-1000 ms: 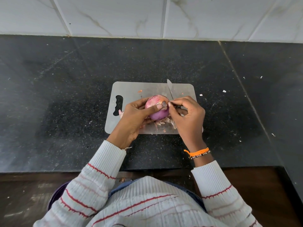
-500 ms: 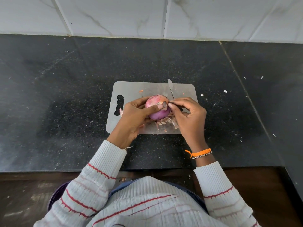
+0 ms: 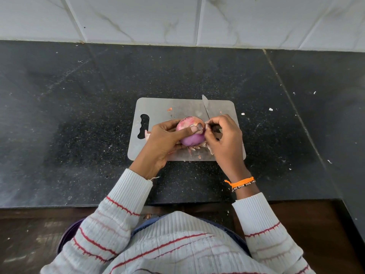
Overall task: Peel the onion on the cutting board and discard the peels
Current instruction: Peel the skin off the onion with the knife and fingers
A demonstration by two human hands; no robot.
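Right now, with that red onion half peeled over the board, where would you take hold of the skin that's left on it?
Pinch the loose flap at the top right of the red onion, coming from the right as the right hand does. The dry mottled skin covers only the upper part; the lower part is bare, smooth purple. The left hand grips the onion from the left, steadying it.

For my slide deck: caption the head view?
Left hand grips onion over cutting board; right hand picks at its skin.
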